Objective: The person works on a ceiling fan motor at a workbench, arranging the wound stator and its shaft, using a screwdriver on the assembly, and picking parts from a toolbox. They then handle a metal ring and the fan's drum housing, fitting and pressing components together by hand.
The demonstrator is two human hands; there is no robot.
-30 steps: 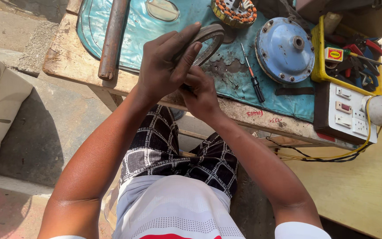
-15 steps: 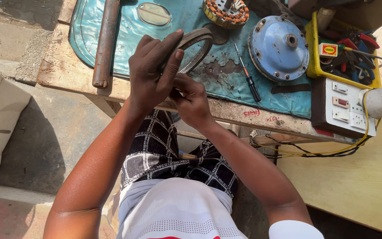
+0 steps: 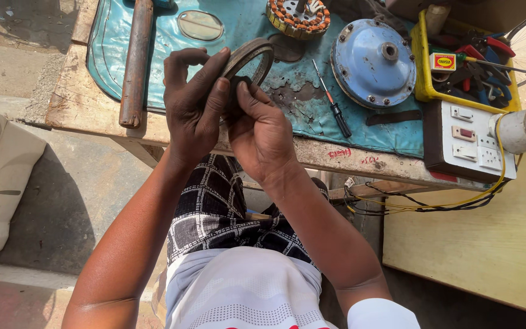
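Two hands meet above the desk [image 3: 80, 97] edge, over its blue mat [image 3: 245, 30]. Behind them lie a blue round cover [image 3: 372, 64], a brown bar [image 3: 136, 61] and a screwdriver [image 3: 332, 100]. Left hand [image 3: 193, 109] and right hand [image 3: 263, 131] both close their fingers on a rusty metal ring [image 3: 252, 58]; its lower half is hidden behind them.

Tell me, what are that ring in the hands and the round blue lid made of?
The ring, held by the left hand and right hand, looks like dull, rusty-grey metal, worn and unpainted. The round blue lid seems cast metal painted light blue, with small bolts round its rim and scuffed patches. Neither is certain from looks alone.
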